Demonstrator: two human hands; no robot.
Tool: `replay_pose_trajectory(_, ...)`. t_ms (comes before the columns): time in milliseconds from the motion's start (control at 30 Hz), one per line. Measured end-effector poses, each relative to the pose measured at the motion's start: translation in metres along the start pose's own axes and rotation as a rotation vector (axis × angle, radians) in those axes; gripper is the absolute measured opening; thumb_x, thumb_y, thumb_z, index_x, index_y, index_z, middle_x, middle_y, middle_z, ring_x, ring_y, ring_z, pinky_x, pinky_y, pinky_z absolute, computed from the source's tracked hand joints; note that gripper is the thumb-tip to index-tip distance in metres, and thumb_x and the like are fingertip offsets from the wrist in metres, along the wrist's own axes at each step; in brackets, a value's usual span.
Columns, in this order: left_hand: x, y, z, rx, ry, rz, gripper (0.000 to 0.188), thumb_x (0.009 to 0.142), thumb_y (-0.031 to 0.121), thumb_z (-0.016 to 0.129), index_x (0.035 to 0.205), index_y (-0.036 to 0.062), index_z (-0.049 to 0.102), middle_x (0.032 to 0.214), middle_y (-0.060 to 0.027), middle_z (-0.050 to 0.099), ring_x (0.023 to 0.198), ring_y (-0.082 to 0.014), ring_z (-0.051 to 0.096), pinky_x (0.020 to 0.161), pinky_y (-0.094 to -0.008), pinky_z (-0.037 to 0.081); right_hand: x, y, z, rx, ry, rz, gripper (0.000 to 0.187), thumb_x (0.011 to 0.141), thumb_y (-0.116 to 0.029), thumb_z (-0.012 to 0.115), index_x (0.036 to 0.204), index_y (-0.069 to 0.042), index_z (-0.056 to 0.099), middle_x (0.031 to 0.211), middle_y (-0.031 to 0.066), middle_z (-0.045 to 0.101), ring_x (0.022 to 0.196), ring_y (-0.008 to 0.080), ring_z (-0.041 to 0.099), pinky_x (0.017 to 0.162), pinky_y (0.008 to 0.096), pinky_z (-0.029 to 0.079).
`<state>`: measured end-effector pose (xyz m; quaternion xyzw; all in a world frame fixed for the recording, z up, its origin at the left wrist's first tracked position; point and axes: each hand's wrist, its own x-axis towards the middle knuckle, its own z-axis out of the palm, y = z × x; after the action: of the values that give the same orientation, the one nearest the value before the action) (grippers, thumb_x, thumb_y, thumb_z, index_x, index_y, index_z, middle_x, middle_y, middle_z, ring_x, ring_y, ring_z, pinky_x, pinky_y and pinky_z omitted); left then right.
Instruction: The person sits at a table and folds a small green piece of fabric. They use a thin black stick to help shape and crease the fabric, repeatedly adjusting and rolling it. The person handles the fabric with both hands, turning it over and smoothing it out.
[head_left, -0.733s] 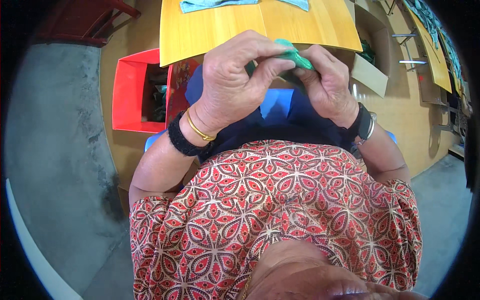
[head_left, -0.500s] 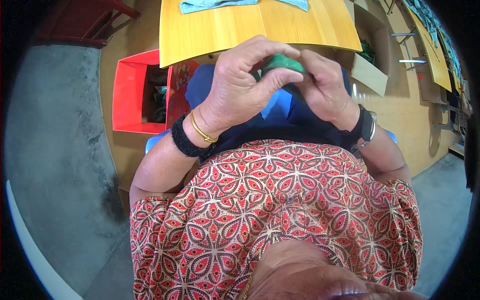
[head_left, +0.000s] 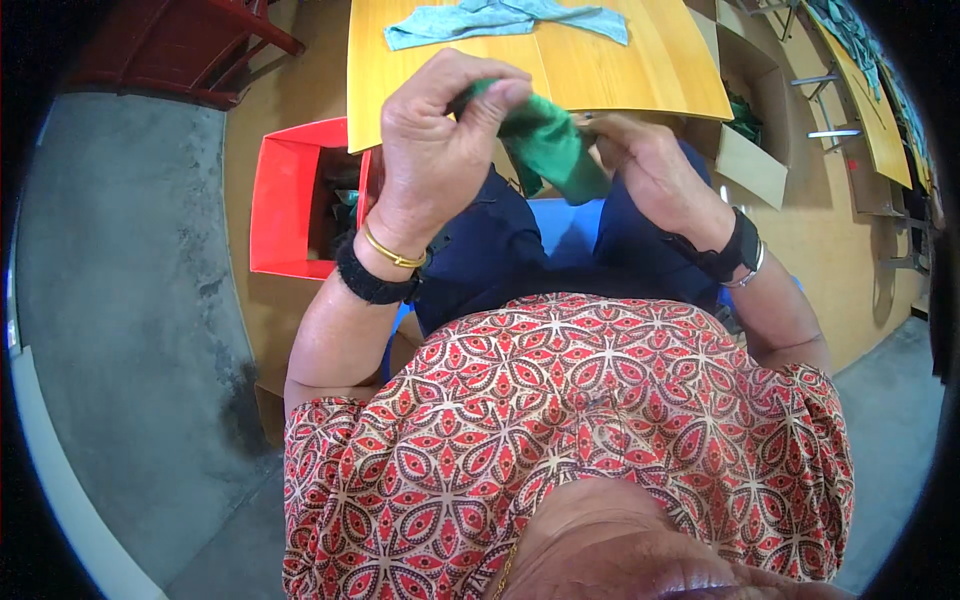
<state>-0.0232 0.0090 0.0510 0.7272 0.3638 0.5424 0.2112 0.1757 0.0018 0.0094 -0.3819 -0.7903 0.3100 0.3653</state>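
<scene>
- Up close, the left hand (head_left: 435,140) is raised over the lap, its grip clenched on the upper edge of a green cloth (head_left: 550,150), thumb and forefinger pinching it at the top.
- The right hand (head_left: 650,170) sits just to the right and a little lower, fingers curled in against the same cloth; its grip holds the cloth's right side, though the fingertips are partly hidden behind the fabric.
- Between the two hands the green cloth hangs down in a loose fold, its lower end dangling above the dark blue trousers (head_left: 500,250) and a blue seat (head_left: 565,225).
- On the left wrist are a black band and a thin gold bangle (head_left: 392,255); the right wrist carries a black watch (head_left: 735,255).
- Farther off, a yellow wooden bench (head_left: 620,70) stands just beyond the hands, with a pale blue-green cloth (head_left: 500,20) lying at its far edge.
- To the left, on the floor, a red box (head_left: 285,200) stands open with dark things inside that are too small to tell.
- To the right, an open cardboard box (head_left: 755,150) sits beside the bench.
</scene>
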Motion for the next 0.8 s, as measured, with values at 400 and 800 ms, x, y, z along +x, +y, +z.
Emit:
replay_pose_trajectory(400, -0.034, 0.005, 0.045, -0.237, -0.341, -0.026, 0.012, 0.069, 0.008, 0.065, 0.080, 0.0045, 0.061, 0.071, -0.0066, 0.056, 0.068, -0.0178, 0.053, 0.062, -0.0257, 0.042, 0.005, 0.003, -0.026, 1.475, 0.049, 0.646, 0.021, 0.089, -0.023, 0.037, 0.082, -0.005, 0.045, 0.062, -0.0005, 0.042, 0.046, 0.0051, 0.030, 0.039, 0.0165, 0.025)
replay_pose_trajectory(800, -0.013, -0.003, 0.017, -0.642, -0.082, -0.347, 0.024, 0.075, 0.012, 0.062, 0.096, 0.0036, 0.054, 0.086, -0.0029, 0.055, 0.080, -0.0098, 0.051, 0.073, -0.0226, 0.041, -0.002, 0.012, -0.008, 0.821, -0.102, 0.264, 0.022, 0.087, -0.023, 0.044, 0.089, -0.002, 0.052, 0.062, -0.0035, 0.042, 0.054, 0.0040, 0.034, 0.050, 0.0167, 0.029)
